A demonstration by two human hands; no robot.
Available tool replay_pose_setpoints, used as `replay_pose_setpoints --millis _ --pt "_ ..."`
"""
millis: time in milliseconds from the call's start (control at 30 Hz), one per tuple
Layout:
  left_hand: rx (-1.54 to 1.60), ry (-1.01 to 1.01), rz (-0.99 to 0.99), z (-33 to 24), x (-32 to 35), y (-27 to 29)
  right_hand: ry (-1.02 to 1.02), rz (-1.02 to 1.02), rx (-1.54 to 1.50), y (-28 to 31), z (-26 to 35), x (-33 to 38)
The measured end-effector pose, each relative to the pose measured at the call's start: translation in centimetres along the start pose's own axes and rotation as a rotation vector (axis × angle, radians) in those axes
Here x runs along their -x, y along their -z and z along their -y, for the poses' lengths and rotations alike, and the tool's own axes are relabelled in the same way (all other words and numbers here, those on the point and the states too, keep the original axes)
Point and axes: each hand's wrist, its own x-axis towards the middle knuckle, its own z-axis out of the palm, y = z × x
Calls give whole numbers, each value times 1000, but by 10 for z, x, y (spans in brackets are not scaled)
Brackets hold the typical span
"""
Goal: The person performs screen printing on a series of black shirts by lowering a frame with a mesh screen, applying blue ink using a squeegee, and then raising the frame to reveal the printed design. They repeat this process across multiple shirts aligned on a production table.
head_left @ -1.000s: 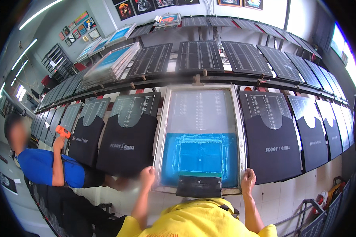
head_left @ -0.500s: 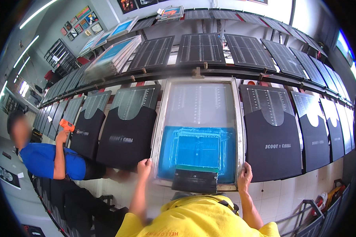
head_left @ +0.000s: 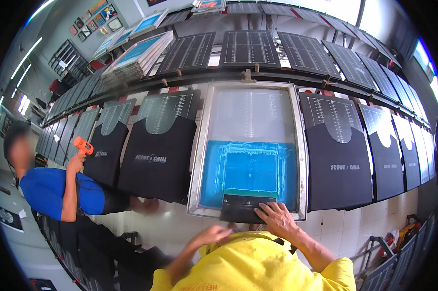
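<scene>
Co-worker (head_left: pixel 49 189) at far left points an orange gun (head_left: pixel 83 145) at a black shirt (head_left: pixel 105 157). My left hand (head_left: pixel 214 236) has come off the screen frame (head_left: pixel 250 150), loose, half-open, holding nothing. My right hand (head_left: pixel 276 218) now lies flat on the squeegee (head_left: pixel 243 207) at the near edge, so I judge a pull is next.

At my nine o'clock, a co-worker in a blue shirt (head_left: pixel 49 191) is raising an orange handheld tool (head_left: pixel 83 145); black printed shirts (head_left: pixel 158 157) are lying on dark ruled platens (head_left: pixel 248 47) at twelve.
</scene>
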Motion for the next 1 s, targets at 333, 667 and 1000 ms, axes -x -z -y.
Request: replay_pose_setpoints --millis 333,667,1000 --pt "474 -92 1 39 -75 -60 -104 -311 19 5 -9 -35" --pt "316 -228 -107 73 -96 -67 -85 -517 95 31 -70 -105" --pt "284 -207 -88 54 -84 -60 -101 -538 47 44 -114 -165"
